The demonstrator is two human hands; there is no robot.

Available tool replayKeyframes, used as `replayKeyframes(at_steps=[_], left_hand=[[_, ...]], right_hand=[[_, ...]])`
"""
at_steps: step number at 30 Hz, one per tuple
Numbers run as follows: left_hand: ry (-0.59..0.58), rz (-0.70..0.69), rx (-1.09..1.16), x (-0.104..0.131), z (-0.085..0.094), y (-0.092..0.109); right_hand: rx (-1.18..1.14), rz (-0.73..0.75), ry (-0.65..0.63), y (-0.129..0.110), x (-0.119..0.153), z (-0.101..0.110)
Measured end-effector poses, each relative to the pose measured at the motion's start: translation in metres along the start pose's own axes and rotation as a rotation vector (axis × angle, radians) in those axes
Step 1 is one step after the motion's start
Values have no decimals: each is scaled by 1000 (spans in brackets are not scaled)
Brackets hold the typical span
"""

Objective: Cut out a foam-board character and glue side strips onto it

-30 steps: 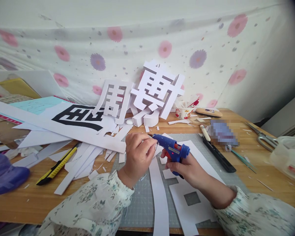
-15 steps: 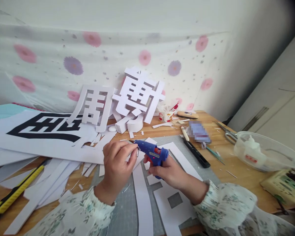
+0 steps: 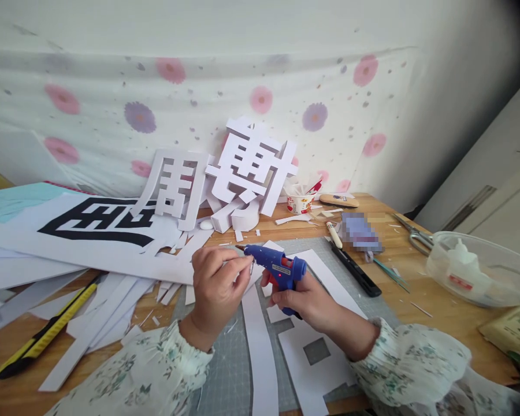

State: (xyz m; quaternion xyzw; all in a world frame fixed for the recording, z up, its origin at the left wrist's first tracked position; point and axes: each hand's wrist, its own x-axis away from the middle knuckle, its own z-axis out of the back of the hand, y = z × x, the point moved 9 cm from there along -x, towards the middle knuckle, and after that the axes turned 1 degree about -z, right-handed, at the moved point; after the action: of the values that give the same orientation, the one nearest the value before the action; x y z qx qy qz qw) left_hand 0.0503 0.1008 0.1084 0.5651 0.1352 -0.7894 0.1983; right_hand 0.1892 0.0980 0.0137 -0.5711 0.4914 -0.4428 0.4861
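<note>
A blue hot glue gun (image 3: 277,268) lies in the grip of my right hand (image 3: 309,297), its nozzle pointing left and a small red light lit on its side. My left hand (image 3: 221,280) is closed in a pinch right beside the gun's front end. A thin dark wire loop shows at those fingertips; what they hold is too small to make out. Beneath both hands are a long white foam board strip (image 3: 260,358) and a white cut-out board (image 3: 305,370) with a square hole, on a grey cutting mat (image 3: 221,370).
White three-dimensional characters (image 3: 242,164) lean against the flowered wall sheet. Left are a yellow utility knife (image 3: 47,332), board scraps (image 3: 97,312) and a sheet with a black character (image 3: 108,260). A black cutter (image 3: 357,271), scissors (image 3: 418,237) and a clear bowl (image 3: 437,260) lie right.
The whole view has shifted slightly, so things appear farther right. Both hands keep nearly the same pose around the glue gun.
</note>
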Motion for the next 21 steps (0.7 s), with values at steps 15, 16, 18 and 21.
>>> replayKeyframes(at_steps=[15, 16, 18, 21], left_hand=[[13, 81, 4, 1, 3, 0], [8, 85, 10, 1, 3, 0], [-2, 103, 28, 1, 2, -2], [-23, 129, 48, 2, 1, -5]], right_hand=[[24, 25, 1, 1, 2, 2], [47, 35, 2, 0, 3, 2], [101, 59, 8, 0, 3, 4], [173, 90, -1, -1, 3, 4]])
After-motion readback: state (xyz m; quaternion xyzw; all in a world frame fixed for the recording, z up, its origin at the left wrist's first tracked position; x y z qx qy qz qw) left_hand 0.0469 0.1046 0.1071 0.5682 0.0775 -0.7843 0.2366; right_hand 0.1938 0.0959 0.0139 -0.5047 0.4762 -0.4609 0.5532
